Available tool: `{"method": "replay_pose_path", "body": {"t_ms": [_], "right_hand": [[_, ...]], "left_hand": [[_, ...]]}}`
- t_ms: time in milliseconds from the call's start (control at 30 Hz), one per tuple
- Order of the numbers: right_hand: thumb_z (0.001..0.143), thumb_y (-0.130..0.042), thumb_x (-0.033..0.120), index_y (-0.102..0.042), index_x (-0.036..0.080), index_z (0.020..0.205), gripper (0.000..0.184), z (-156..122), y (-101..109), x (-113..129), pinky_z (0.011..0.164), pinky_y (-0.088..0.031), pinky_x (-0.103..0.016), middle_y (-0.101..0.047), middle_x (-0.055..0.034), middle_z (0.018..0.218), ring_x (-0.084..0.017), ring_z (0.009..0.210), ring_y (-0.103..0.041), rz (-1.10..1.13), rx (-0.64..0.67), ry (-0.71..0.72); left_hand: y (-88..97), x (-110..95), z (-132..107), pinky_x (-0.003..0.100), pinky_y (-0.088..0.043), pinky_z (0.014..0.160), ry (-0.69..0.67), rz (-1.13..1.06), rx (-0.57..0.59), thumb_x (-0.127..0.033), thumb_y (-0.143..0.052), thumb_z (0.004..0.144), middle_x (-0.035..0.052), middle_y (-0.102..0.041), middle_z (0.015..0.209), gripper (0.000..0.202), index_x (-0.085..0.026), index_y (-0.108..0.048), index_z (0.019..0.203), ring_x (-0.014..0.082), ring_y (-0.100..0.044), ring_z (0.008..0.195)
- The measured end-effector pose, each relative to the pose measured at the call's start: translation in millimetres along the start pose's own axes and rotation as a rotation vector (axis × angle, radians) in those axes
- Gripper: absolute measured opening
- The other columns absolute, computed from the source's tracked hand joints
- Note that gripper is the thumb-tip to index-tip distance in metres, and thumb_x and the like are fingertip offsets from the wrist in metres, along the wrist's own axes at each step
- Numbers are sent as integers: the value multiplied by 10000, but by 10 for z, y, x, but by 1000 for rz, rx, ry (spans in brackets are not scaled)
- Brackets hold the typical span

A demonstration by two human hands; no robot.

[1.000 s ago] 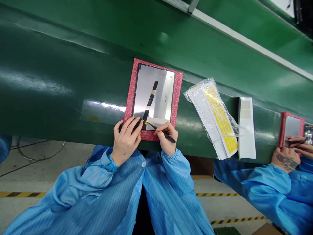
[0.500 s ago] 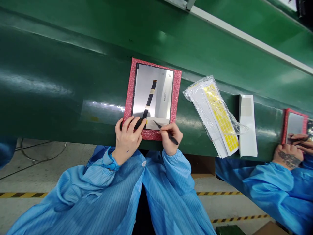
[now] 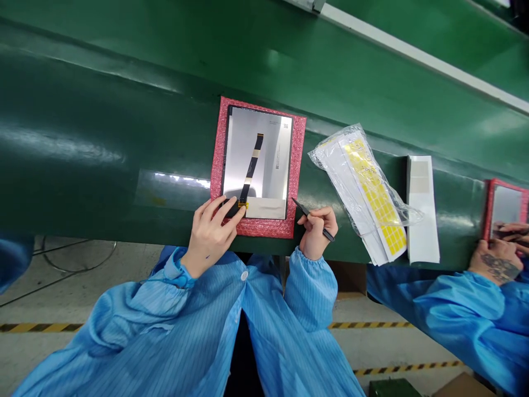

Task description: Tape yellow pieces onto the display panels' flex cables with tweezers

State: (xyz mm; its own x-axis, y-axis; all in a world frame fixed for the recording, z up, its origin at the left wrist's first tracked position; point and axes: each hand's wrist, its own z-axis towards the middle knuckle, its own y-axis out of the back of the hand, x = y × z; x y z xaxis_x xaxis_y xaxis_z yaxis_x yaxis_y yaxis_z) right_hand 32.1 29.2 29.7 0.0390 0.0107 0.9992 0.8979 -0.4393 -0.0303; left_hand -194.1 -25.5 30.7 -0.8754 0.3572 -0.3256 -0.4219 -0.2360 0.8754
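A silver-backed display panel point(image 3: 270, 154) lies on pink bubble wrap point(image 3: 298, 160) in front of me. A dark ribbon cable point(image 3: 252, 168) runs up its back from a yellow patch point(image 3: 243, 204) near the bottom edge. My left hand point(image 3: 211, 234) rests with fingers stretched out over the panel's lower left corner, fingertips beside the patch. Off the panel's lower right side, my right hand point(image 3: 318, 231) grips black tweezers point(image 3: 301, 207). Their tip points up-left, over the wrap's right border. A pale strip point(image 3: 266, 208) spans the panel's lower edge.
To the right lies a clear plastic bag point(image 3: 330, 157) with sheets of yellow stickers point(image 3: 376, 193). Beside it is a white folded card piece point(image 3: 424, 220). A co-worker's tattooed hand point(image 3: 498, 262) works at another pink-wrapped panel point(image 3: 506, 209) at the far right of the green bench point(image 3: 82, 149).
My right hand has moved right with the tweezers, away from the pale strip and off the panel. My left hand stays nearly in place at the lower left corner.
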Motion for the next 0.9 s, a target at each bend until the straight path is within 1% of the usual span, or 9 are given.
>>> {"method": "replay_pose_path", "body": {"t_ms": [133,267,367,467,533,600,733,833,900], "right_hand": [[661,-575,173,-523,188,658,55,3,12,3,429,-290,-207,-503,61,527,-91,423,-515,-10,10,-11],[663,-585,180,-528,190,662,57,9,26,-13,427,-289,-209,-505,62,524,-94,422,-520,-3,20,-16],[670,-575,193,-519,193,674,57,10,26,-16,432,-296,-211,-503,62,525,-100,428,-528,-13,24,-22],[670,-575,199,-511,193,677,65,11,24,-16,435,-297,-209,-507,63,531,-100,432,-532,-9,18,-24],[674,-577,198,-512,191,679,65,11,27,-19,435,-295,-208,-513,62,536,-96,432,-529,1,19,-26],[677,-582,192,-520,188,683,63,11,33,-22,438,-300,-207,-523,60,541,-94,435,-529,15,27,-33],[675,-586,192,-520,191,682,67,13,45,-24,443,-310,-209,-522,60,529,-103,443,-535,18,41,-41],[678,-583,201,-515,195,687,69,18,50,-28,447,-312,-209,-510,62,512,-108,442,-530,16,43,-40],[684,-578,203,-512,195,692,67,20,55,-35,451,-316,-209,-517,60,518,-107,444,-531,12,45,-32]], "left_hand": [[47,107,-7,458,-505,981,33,-107,-62,-50,-554,873,119,-635,1307,409,-212,-640,1239,285,-598,1211],[92,304,134,398,-514,867,193,-77,-164,-125,-558,897,76,-694,1037,218,-218,-686,1047,254,-641,975],[70,438,338,425,-475,811,367,70,-144,-280,-581,920,110,-641,1017,179,-199,-649,1065,299,-588,952],[23,511,516,419,-453,765,405,72,-65,-350,-542,927,104,-602,944,162,-199,-601,928,304,-562,910],[19,545,585,393,-452,761,392,-35,-33,-316,-494,929,76,-588,893,154,-215,-549,827,271,-566,869],[43,589,620,365,-457,756,445,-185,-41,-311,-475,926,52,-589,877,144,-219,-526,828,235,-576,830],[71,681,678,325,-481,639,747,-622,-39,-473,-485,939,11,-594,768,277,-207,-516,1008,191,-582,671],[49,669,757,332,-537,649,823,-835,-11,-587,-671,793,45,-659,876,546,-183,-522,1128,211,-640,739],[76,646,805,352,-568,706,838,-882,16,-640,-756,678,68,-681,949,656,-160,-587,1093,235,-659,823]]}}
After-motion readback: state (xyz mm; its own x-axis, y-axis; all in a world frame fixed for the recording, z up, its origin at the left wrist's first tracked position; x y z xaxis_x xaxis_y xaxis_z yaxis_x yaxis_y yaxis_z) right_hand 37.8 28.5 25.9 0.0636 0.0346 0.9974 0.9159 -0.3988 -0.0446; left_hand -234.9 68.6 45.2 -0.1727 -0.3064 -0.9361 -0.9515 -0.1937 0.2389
